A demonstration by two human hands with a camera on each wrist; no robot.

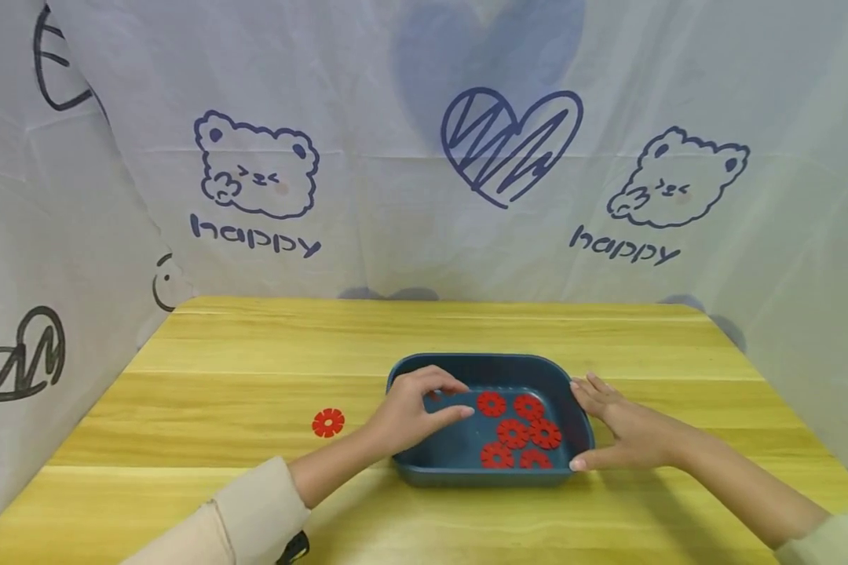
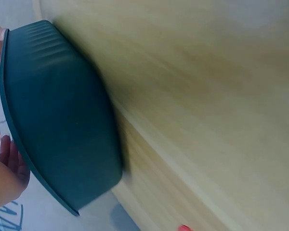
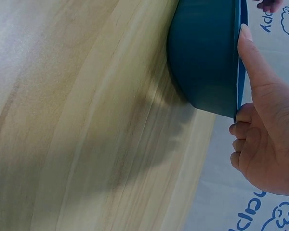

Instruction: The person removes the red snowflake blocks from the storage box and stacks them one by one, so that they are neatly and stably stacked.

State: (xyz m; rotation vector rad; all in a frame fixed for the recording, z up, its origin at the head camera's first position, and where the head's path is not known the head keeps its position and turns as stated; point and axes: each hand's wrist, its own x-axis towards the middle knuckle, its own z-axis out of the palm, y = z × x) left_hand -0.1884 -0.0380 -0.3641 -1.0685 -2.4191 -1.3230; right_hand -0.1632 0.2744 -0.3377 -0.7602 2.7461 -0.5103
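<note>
Yellow tabletop [image 1: 254,345] bore the box [image 1: 459,477] beneath your left hand [image 1: 408,410], fingers parted, seemingly empty. Left of it lay one red disc [image 1: 328,423], farther from your right hand [image 1: 629,434], which touched the box.

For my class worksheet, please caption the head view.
Right hand touching a dark tray of red discs, left hand hovering over it.

Basin [image 1: 448,447] in all three views

Showing deep teal on the basin [image 1: 495,477], red on notched discs [image 1: 504,433] inside, yellow woodgrain on the tabletop [image 1: 254,353] beneath, navy bear print [image 1: 260,169] on white cloth [image 1: 389,227] behind.
</note>
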